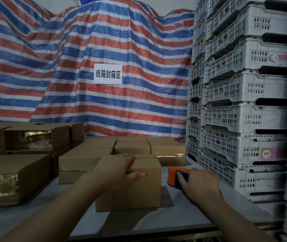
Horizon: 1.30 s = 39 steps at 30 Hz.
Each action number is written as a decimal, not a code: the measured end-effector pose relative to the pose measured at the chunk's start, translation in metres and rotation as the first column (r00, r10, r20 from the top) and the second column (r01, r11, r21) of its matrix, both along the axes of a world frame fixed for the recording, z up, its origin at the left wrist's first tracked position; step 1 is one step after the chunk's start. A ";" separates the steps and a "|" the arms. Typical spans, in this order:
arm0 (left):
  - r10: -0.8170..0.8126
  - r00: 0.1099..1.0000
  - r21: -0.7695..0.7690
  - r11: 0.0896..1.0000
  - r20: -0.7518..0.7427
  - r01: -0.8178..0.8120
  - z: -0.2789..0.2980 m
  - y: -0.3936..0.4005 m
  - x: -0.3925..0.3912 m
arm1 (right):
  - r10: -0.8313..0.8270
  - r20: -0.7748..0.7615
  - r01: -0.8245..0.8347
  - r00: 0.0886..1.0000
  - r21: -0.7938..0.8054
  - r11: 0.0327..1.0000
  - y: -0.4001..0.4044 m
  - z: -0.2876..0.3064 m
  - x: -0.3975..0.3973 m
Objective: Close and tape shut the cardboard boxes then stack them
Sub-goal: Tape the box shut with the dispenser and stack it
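The left hand (120,169) curled over the top front edge of a plain cardboard box (135,187) on the grey table (34,217); the right hand (197,185) gripped an orange-and-blue tape dispenser (176,177) just beside it (glossy-taped boxes (25,140) sat behind); a white sign (108,74) on the striped tarpaulin (52,58) read 纸箱封箱区; perforated white crates (247,88) stood stacked at right.

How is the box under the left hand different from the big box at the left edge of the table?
The box under the left hand shows plain brown card, no tape visible; the big left box has shiny tape across its near face. The left hand grips the first; nothing touches the second. The first looks narrower, the second wider and flatter. Both are brown cardboard on the table.
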<state>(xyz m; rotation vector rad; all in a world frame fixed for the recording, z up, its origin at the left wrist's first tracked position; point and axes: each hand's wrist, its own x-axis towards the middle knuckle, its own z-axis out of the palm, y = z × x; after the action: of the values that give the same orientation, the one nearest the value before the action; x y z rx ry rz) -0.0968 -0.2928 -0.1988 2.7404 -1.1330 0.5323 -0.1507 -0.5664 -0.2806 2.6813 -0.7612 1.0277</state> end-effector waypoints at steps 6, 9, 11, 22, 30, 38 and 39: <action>-0.155 0.814 -0.338 0.940 -0.560 -0.054 0.031 0.010 -0.013 | -0.006 -0.034 0.007 0.999 0.010 1.000 -0.013 0.009 0.006; -0.184 0.795 -0.466 0.874 -0.578 -0.136 0.037 0.014 -0.016 | 0.000 0.099 -0.022 0.995 0.218 0.976 -0.020 0.040 0.014; -0.178 0.814 -0.509 0.846 -0.552 -0.160 0.036 0.014 -0.017 | 0.058 0.205 -0.115 0.977 0.277 0.954 -0.020 0.070 0.020; -0.335 0.702 -0.724 0.582 -0.629 -0.371 0.048 0.009 -0.007 | 0.680 0.362 -0.664 0.638 0.706 0.248 0.077 0.188 0.057; -0.618 0.471 -0.739 0.289 -0.630 -0.609 0.049 0.013 0.013 | 0.752 0.153 -0.596 0.641 0.717 0.361 0.095 0.183 0.053; -0.757 0.437 -0.804 0.192 -0.487 -0.563 0.045 0.024 0.018 | 0.736 0.112 -0.568 0.667 0.716 0.406 0.102 0.185 0.057; -0.779 0.402 -0.797 0.198 -0.482 -0.571 0.044 0.026 0.021 | 0.736 0.104 -0.566 0.669 0.713 0.414 0.102 0.185 0.058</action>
<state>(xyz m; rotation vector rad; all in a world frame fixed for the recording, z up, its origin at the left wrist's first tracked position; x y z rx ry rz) -0.0760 -0.2669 -0.1548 1.1147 -0.3152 -0.3446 -0.0926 -0.4649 -0.0957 3.8673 0.0807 0.5177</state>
